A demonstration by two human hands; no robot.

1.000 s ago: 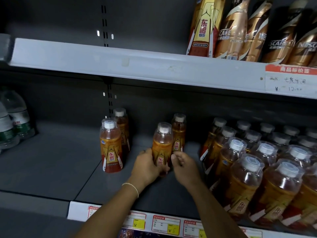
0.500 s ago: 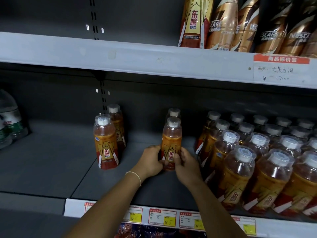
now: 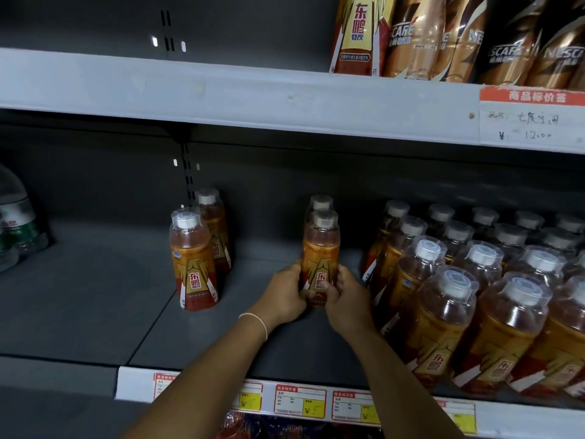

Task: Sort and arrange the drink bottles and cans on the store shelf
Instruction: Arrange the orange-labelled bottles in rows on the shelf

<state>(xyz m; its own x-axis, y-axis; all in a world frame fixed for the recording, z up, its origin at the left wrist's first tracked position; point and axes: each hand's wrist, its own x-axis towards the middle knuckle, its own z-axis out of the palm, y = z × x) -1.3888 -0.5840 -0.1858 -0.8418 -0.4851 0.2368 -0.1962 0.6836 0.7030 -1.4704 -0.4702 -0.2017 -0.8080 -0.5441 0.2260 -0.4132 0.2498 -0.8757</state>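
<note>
An orange drink bottle [image 3: 320, 248] with a white cap stands upright on the grey middle shelf [image 3: 95, 296], its label facing me. My left hand [image 3: 281, 296] grips its lower left side and my right hand [image 3: 346, 299] grips its lower right side. Directly behind it stands a second matching bottle [image 3: 320, 202], mostly hidden. To the left, two more of the same bottles [image 3: 193, 264] stand one behind the other. A dense block of the same bottles [image 3: 474, 296] fills the shelf on the right.
Water bottles [image 3: 15, 223] sit at the far left of the shelf. The upper shelf [image 3: 253, 93] holds a tall orange bottle and brown coffee bottles [image 3: 459, 36]. Price tags [image 3: 300, 403] line the front edge. Bare shelf lies between the bottle groups.
The held bottle has been shifted right and turned, so it now lines up in front of the rear bottle with its label forward. My right hand went from beside it to gripping it.
</note>
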